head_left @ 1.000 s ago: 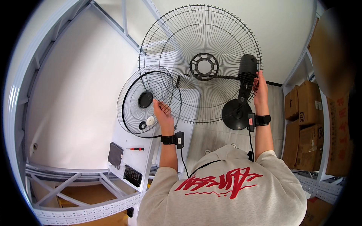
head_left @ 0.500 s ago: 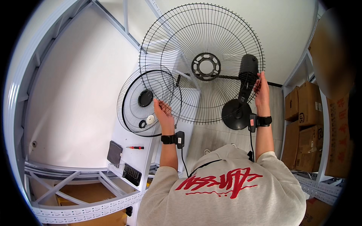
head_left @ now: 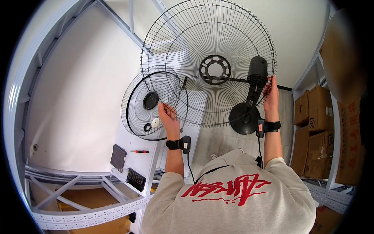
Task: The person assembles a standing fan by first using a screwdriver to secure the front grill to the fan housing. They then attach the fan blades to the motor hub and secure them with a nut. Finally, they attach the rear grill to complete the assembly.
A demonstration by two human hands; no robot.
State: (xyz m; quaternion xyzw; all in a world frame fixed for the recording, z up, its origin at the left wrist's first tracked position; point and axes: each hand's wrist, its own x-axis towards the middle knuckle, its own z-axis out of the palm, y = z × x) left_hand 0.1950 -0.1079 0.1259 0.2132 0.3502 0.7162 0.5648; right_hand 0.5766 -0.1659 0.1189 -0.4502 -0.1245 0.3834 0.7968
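I hold up a large round black wire fan grille [head_left: 226, 77] with an open hub ring at its centre. My left hand [head_left: 168, 117] has its fingers closed on the lower left rim, while my right hand [head_left: 271, 97] grips the right rim. Through the wires shows a black fan stand [head_left: 244, 118] with its motor head [head_left: 257, 72] on the right. A second grille [head_left: 150, 101], with a solid black centre, lies on the white table beside my left hand. Inside it rest a white round nut [head_left: 156, 123] and a black ring [head_left: 147, 127].
On the white table lie a red and black screwdriver [head_left: 140, 151], a dark flat case [head_left: 118, 156] and a black bit set [head_left: 136, 179]. Cardboard boxes [head_left: 320, 107] fill the shelves on the right. A metal frame [head_left: 80, 216] borders the left side.
The held grille has tilted and shifted slightly, its top edge now passing the upper picture edge and its hub a little lower and to the right. Both hands keep nearly the same place.
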